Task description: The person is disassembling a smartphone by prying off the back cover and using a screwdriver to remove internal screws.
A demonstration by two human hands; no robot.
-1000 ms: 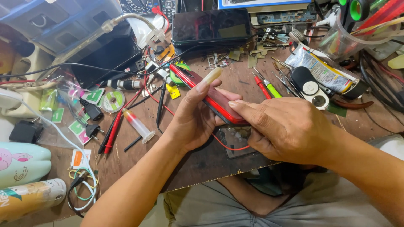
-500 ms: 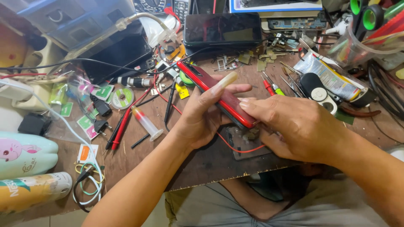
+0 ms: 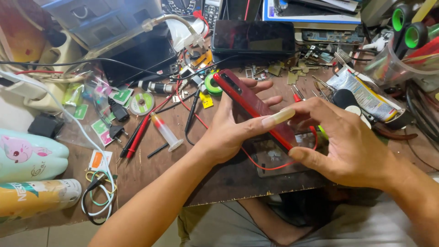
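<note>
A red smartphone (image 3: 256,107) is held on edge above the worn wooden workbench (image 3: 219,178), its long side facing me. My left hand (image 3: 233,126) wraps it from below and behind, its long thumbnail lying across the near edge. My right hand (image 3: 340,139) meets the phone's lower right end, thumb under it and fingers curled over the top. A thin red wire (image 3: 270,167) loops on the bench beneath the phone.
A black phone (image 3: 254,36) lies at the back centre. A clear syringe (image 3: 165,131), red and black probes (image 3: 139,132), a solder wick reel (image 3: 141,103) and plastic bags lie left. A squeezed tube (image 3: 366,96), tape rolls (image 3: 409,27) and cables crowd the right.
The phone has been tipped up and turned more on edge. My right hand has shifted right to its lower end, and my left thumb now lies across it.
</note>
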